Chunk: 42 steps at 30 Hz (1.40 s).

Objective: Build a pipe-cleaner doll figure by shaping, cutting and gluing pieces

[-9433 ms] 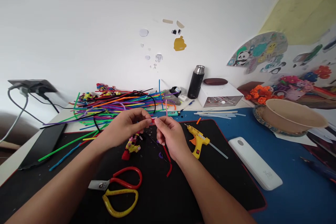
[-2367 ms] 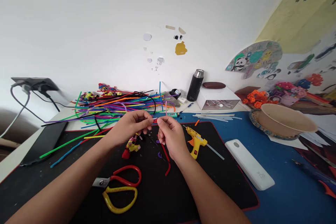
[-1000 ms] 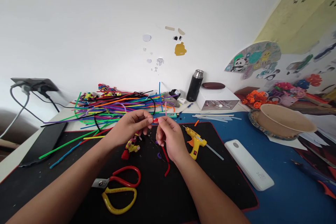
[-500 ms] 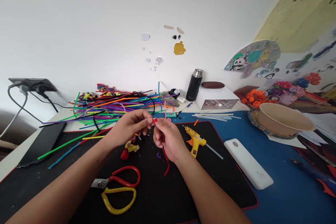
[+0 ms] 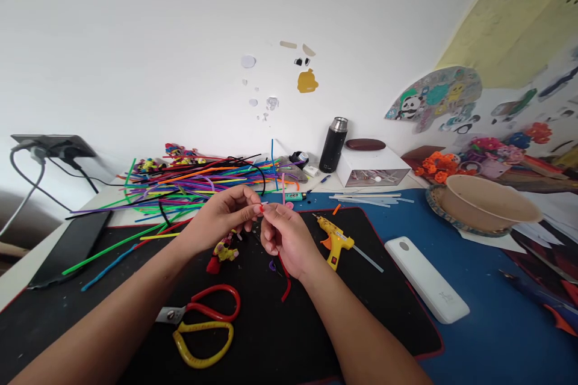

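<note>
My left hand and my right hand meet at the fingertips over the black mat. Pinched between both thumbs and forefingers is a small red pipe cleaner piece, mostly covered by the fingers. A longer red pipe cleaner shows below my right hand; whether it joins the pinched piece cannot be seen. Just under my left hand lies a small yellow and red pipe cleaner figure. Scissors with one red and one yellow handle rest nearer to me.
A yellow hot glue gun with a glue stick lies right of my hands. Behind them spreads a pile of coloured pipe cleaners. A black flask, a white box, a white power bank and a beige bowl stand around.
The fingertips have closed further over the small red piece, so less of it shows. The view has shifted slightly; the surrounding things stay put.
</note>
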Motion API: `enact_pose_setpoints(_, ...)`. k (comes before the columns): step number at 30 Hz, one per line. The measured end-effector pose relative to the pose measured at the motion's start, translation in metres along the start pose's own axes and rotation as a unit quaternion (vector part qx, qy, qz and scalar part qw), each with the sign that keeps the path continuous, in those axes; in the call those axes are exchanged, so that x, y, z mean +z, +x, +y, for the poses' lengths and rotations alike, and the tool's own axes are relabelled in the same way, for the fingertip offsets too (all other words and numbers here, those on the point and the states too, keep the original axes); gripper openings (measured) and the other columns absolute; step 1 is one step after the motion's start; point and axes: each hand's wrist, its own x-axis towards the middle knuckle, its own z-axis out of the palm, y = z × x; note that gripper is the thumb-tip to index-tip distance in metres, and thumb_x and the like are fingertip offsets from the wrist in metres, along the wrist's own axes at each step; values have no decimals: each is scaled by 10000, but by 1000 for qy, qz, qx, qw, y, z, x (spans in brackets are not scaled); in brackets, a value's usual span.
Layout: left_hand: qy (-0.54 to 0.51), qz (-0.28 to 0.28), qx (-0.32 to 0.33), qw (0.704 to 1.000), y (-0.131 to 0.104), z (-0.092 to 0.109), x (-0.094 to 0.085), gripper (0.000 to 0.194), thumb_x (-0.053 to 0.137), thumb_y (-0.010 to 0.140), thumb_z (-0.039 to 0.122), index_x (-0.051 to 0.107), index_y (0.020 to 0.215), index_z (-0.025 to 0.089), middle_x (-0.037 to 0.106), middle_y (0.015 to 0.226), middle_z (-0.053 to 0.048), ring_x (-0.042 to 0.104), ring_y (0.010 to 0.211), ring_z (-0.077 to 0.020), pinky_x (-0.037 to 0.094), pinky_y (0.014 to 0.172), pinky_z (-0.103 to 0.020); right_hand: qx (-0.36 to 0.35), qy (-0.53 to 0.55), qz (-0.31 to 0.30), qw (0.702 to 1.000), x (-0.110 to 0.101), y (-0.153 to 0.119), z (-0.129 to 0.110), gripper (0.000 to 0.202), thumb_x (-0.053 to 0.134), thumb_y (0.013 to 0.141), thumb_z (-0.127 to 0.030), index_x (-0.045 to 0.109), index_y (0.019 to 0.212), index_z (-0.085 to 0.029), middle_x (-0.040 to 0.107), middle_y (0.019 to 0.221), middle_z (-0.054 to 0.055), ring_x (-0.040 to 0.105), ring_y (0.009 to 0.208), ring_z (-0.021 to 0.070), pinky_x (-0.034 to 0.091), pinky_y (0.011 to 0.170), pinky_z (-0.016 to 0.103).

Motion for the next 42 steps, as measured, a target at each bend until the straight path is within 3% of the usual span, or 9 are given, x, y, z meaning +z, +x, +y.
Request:
enact_pose_setpoints(11, 25, -2, -21, 999, 1, -1, -3, 468, 815, 863, 632, 718, 939, 180, 661, 674, 19, 584, 537, -119, 452, 470, -214, -41, -5, 41, 998, -1, 3, 4, 408, 884, 747, -521, 644, 819, -199, 523, 524, -92, 431, 389, 73, 221, 387, 208)
enact_pose_setpoints(17, 61, -17, -39, 997, 0, -1, -7, 545, 679, 935, 714, 703, 837, 178, 664, 652, -13, 596, 539, -138, 452, 463, -226, -75, -38, 80, 993, 0, 2, 4, 369, 859, 775, -506, 642, 813, -210, 503, 500, -98, 439, 387, 81, 247, 386, 206)
enact_pose_setpoints(24, 68, -6, -72, 995, 0, -4, -9, 474, 765, 886, 659, 675, 878, 194, 654, 659, 12, 568, 515, -122, 428, 449, -206, -83, -60, 76, 992, -1, 2, 6, 367, 845, 799, -521, 646, 822, -213, 506, 497, -95, 441, 388, 87, 259, 385, 210)
enact_pose_setpoints(30, 68, 11, -52, 996, 0, -5, -11, 478, 729, 908, 672, 645, 881, 202, 669, 685, -2, 604, 576, -146, 448, 491, -223, -90, -47, 87, 991, -1, 2, 5, 340, 819, 824, -510, 664, 843, -208, 497, 500, -93, 426, 389, 84, 253, 385, 207)
enact_pose_setpoints(42, 65, 3, -64, 996, -1, -2, -8, 429, 787, 869, 606, 649, 864, 200, 653, 646, 20, 563, 510, -125, 428, 454, -206, -79, -51, 87, 992, 0, 2, 4, 374, 833, 816, -539, 657, 872, -214, 524, 520, -83, 448, 400, 93, 260, 393, 212)
